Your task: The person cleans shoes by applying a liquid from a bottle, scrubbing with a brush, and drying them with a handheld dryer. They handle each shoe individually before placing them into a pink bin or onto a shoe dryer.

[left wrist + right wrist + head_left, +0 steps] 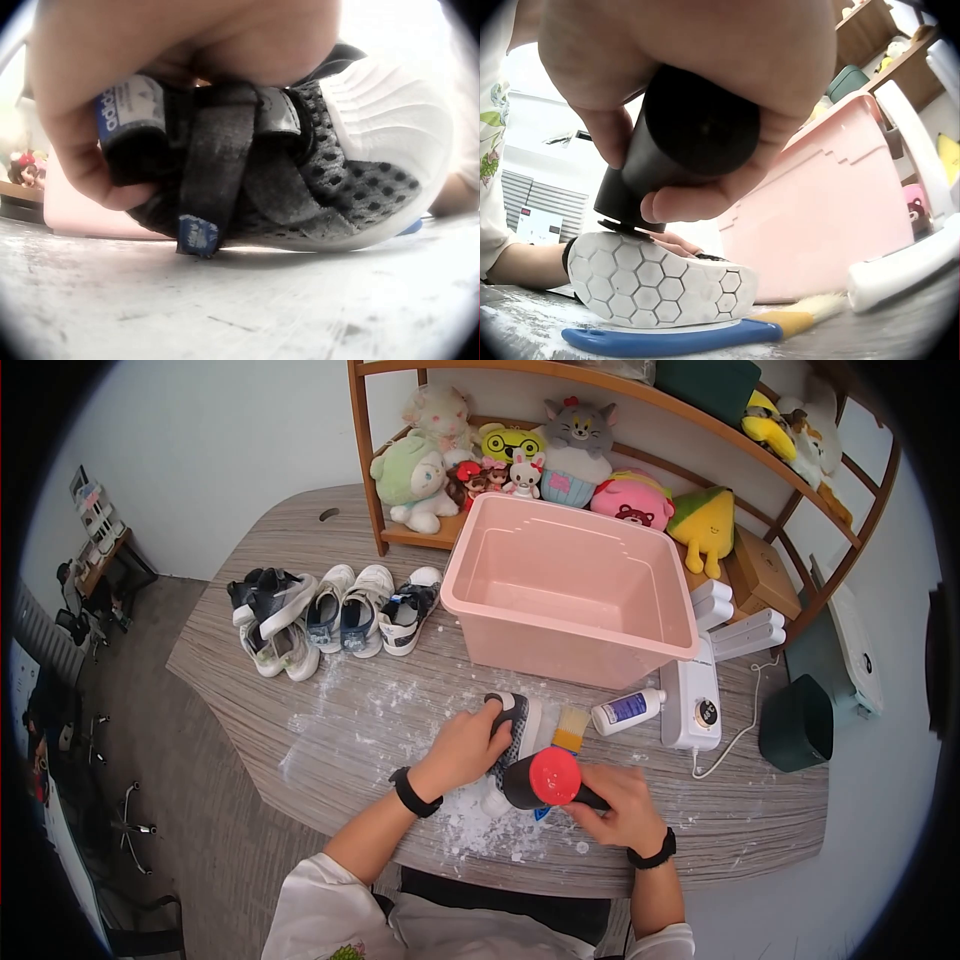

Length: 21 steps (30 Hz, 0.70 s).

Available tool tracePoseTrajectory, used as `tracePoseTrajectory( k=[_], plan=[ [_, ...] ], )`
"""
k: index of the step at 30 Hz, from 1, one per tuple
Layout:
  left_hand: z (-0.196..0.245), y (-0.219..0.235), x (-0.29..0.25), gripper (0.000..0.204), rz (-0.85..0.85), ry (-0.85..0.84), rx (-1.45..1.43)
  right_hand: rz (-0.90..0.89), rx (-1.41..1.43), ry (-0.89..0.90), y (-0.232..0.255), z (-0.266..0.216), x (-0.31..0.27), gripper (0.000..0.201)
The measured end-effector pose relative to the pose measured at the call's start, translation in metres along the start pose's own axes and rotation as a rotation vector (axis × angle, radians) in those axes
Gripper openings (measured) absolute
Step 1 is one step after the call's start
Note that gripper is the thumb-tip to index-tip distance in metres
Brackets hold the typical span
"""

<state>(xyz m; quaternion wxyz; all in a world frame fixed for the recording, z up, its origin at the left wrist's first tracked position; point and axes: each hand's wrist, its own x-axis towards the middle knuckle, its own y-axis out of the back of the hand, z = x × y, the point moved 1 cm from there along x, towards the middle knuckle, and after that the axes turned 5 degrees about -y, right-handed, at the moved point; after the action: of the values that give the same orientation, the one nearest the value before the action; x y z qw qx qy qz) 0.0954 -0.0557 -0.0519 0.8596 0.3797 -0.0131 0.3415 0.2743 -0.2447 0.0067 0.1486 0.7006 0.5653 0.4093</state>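
My left hand (459, 748) grips the heel and collar of a small grey-and-black sneaker (360, 191) with white sole and toe cap. The sneaker lies tipped on its side, its hexagon-patterned sole (645, 281) facing right. My right hand (622, 805) holds a black T-shaped hand-held device (556, 775) by its handle. The device has a red round end that faces up, and its narrow black end (630, 217) is right at the sneaker's upper side. Beside the sole lies a paint-style brush (667, 337) with blue handle and pale bristles.
White powder or foam (490, 825) spots the table. Several other sneakers (365, 610) stand at left. A pink bin (570, 650), white bottle (628, 712) and white device with arms (690, 705) stand behind. A shelf holds plush toys (580, 450); a dark green bin (797, 725) is at right.
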Motion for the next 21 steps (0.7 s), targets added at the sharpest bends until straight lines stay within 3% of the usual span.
tracePoseTrajectory(
  k=[10,21],
  plan=[
    [0.004,0.003,-0.001,0.017,0.049,-0.036,-0.006,0.072,-0.001,-0.037,-0.001,0.007,-0.001,0.041],
    [0.003,0.007,0.0,0.019,0.164,0.036,0.128,0.04,0.059,-0.076,-0.003,0.014,-0.005,0.046]
  ],
)
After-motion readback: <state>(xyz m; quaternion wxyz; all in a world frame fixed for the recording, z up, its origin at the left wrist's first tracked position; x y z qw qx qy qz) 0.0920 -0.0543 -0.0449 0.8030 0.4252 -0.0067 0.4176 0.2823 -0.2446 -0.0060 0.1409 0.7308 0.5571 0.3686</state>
